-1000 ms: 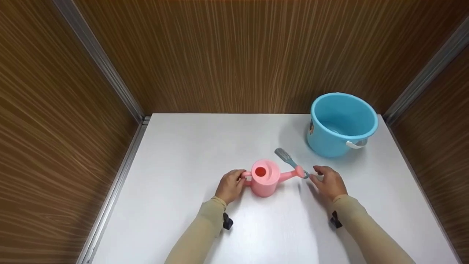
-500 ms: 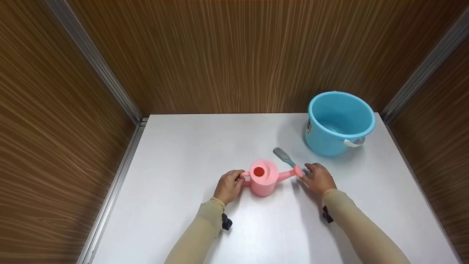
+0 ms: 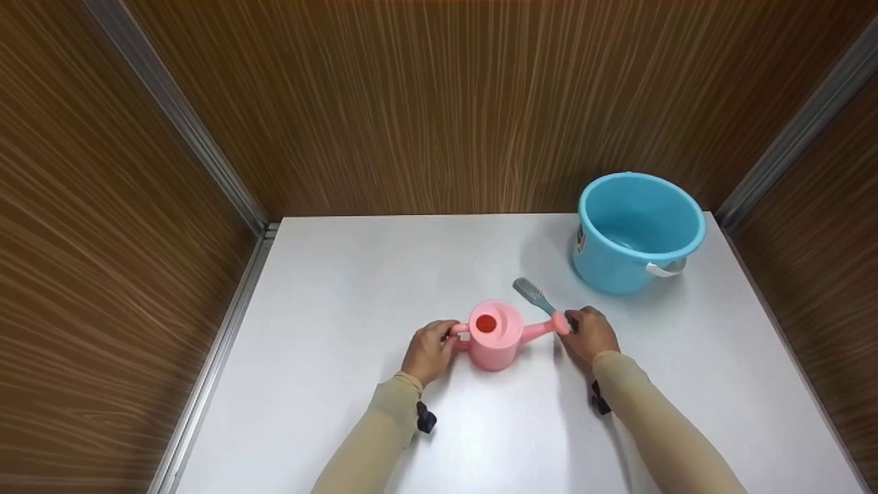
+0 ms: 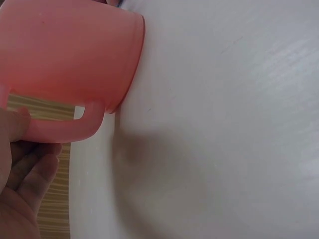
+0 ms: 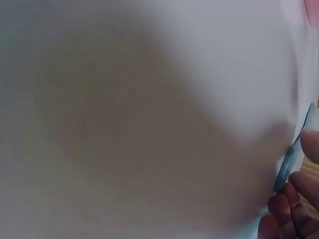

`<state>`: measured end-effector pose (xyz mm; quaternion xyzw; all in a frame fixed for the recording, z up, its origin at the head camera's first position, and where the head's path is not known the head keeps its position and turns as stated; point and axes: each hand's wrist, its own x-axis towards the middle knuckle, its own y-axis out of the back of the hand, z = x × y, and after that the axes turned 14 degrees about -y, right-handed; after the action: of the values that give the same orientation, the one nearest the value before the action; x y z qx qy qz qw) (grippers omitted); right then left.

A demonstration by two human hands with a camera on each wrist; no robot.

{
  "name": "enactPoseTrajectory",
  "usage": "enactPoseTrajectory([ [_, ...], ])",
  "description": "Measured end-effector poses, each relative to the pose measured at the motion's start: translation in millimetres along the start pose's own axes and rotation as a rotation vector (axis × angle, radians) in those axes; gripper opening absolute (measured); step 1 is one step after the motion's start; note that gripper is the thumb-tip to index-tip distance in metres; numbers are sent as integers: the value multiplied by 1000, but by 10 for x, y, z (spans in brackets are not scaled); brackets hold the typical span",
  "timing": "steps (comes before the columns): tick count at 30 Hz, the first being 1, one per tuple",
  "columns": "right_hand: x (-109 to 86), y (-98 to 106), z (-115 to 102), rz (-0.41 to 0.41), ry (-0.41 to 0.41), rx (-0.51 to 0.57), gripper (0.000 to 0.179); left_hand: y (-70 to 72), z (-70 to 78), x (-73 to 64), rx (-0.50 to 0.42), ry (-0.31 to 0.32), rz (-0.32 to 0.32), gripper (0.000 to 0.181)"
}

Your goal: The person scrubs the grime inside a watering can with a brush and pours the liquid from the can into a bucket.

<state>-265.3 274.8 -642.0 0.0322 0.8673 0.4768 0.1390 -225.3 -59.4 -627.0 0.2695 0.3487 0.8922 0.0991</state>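
Note:
A pink watering can (image 3: 495, 351) stands upright on the white table, its spout pointing right. My left hand (image 3: 429, 351) grips its handle; in the left wrist view the fingers curl round the pink handle (image 4: 67, 130). Beyond the spout lies a blue-grey brush (image 3: 530, 291), bristle head toward the back. My right hand (image 3: 595, 336) pinches the brush's handle end, which the hand and the spout's rose partly hide. In the right wrist view, thumb and fingers meet on the blue handle (image 5: 287, 167) at the right edge.
A blue bucket (image 3: 609, 271) with a white handle stands at the back right, just behind the right hand. Wood-grain panels (image 3: 411, 103) close off the back and both sides of the white table (image 3: 357, 274).
My right hand has moved left to the brush's handle end, and its fingers have come together on it. My left hand and the watering can have stayed in place.

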Motion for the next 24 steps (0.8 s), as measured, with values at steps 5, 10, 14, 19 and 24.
enactPoseTrajectory([
  [5,-13,-19,20,16,-24,27,38,-11,-8,-4,4,-10,15,22],
  [10,-41,16,39,-10,-118,66,39,-9,-16,-12,-4,-1,11,22],
  [14,-55,35,61,-29,-191,134,39,-15,-38,-10,-11,-19,26,21],
  [19,-54,15,155,-36,-192,191,38,-22,-51,-16,-15,-32,39,20],
  [24,-62,31,301,-54,-176,227,33,-19,-37,-26,-31,-15,31,22],
])
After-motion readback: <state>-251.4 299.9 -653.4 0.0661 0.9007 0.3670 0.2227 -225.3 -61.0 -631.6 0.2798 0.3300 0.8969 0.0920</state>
